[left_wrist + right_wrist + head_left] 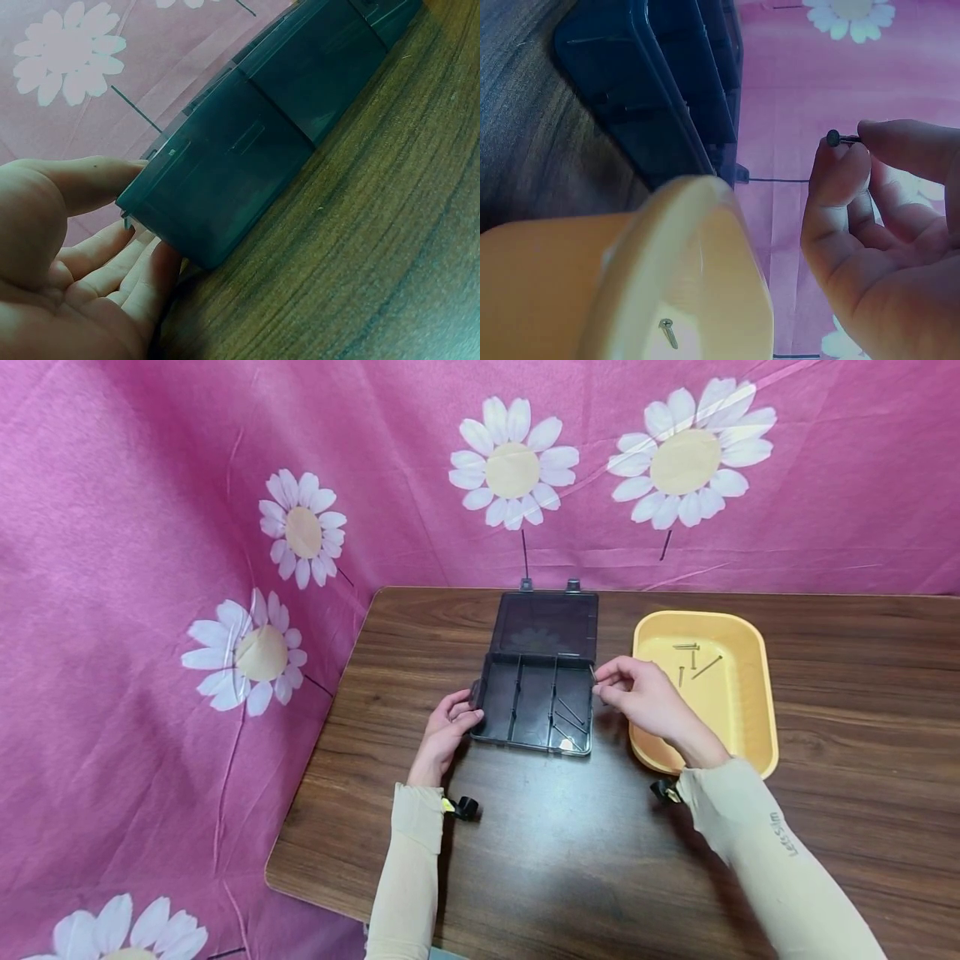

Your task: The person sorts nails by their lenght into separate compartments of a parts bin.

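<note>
A dark translucent compartment box [536, 706] lies on the table with its lid [546, 622] folded back. Several screws [572, 714] lie in its right compartment; no screws show in the other two. My left hand [444, 735] grips the box's left side, thumb at the top rim and fingers lower on the wall, as the left wrist view shows. Between thumb and fingertips my right hand [648, 697] pinches a screw [844, 139], just beyond the box's right edge. Several more screws [693, 658] lie in a yellow tray [767, 710] under and beyond the right hand.
The wooden table [562, 860] has its left edge beside the left arm. Behind and to the left hangs a pink cloth [397, 468] with white flowers. The yellow tray's raised rim stands close to the box's right side.
</note>
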A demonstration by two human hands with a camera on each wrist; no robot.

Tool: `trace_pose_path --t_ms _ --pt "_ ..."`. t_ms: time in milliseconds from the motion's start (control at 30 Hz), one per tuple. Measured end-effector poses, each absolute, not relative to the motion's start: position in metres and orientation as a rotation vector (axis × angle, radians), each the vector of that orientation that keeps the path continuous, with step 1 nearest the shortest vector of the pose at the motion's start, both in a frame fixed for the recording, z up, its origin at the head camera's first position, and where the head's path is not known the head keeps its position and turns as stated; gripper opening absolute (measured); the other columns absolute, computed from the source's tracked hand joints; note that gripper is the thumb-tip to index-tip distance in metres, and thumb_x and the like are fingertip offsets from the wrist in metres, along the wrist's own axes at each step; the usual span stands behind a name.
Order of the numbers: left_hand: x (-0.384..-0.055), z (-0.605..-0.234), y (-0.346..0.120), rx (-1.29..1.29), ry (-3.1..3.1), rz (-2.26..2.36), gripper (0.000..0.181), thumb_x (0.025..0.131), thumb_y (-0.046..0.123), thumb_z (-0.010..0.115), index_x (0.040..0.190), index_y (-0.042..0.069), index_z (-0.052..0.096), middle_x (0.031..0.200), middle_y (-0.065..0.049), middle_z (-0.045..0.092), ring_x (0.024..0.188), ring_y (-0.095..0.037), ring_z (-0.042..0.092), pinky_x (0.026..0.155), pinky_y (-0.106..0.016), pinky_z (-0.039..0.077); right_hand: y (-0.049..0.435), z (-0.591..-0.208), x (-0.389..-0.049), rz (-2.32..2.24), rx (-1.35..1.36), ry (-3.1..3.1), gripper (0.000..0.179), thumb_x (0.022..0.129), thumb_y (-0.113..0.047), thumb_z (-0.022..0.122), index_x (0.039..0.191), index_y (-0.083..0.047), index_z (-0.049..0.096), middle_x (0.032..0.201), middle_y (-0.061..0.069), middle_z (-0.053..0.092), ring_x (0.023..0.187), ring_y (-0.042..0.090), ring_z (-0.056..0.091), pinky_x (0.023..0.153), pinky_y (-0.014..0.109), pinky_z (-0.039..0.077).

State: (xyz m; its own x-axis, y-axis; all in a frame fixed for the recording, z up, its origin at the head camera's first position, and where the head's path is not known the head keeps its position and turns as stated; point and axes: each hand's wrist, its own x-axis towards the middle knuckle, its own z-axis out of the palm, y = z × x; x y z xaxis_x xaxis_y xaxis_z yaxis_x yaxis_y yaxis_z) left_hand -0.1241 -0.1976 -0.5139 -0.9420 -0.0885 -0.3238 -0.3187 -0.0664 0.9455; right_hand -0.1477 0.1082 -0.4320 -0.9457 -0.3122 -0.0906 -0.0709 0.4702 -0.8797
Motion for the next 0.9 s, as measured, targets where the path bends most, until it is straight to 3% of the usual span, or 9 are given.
trace_pose_path --t_ms 267,633,900 --pt "-0.124 -0.515 -0.198 -0.457 2.005 2.156 0.048 0.078 -0.002 0.063 0.123 0.007 0.047 0.107 -0.012 0.060 0.083 -0.006 0.061 0.076 -0.017 0.045 0.102 -0.434 -0.151 -1.456 -0.321 2.473 0.020 0.084 -0.009 0.056 0.101 0.001 0.056 0.090 0.016 0.063 0.075 0.026 0.060 0.060 0.022 0.048" --pt "-0.125 -0.516 -0.198 -0.461 2.007 2.159 0.048 0.078 -0.002 0.063 0.123 0.008 0.047 0.105 -0.010 0.061 0.083 -0.006 0.060 0.076 -0.018 0.045 0.095 -0.442 -0.155 -1.431 -0.352 2.547 0.017 0.082 -0.008 0.058 0.096 0.002 0.058 0.081 0.012 0.062 0.063 0.019 0.060 0.056 0.022 0.047" --pt "-0.125 -0.516 -0.198 -0.468 1.995 2.160 0.048 0.078 -0.001 0.063 0.122 0.009 0.048 0.108 -0.012 0.060 0.084 -0.007 0.060 0.077 -0.018 0.044 0.091 -0.444 -0.158 -1.347 -0.344 2.597 0.018 0.082 -0.010 0.057 0.097 -0.001 0.059 0.082 0.008 0.063 0.066 0.015 0.057 0.062 0.023 0.045"
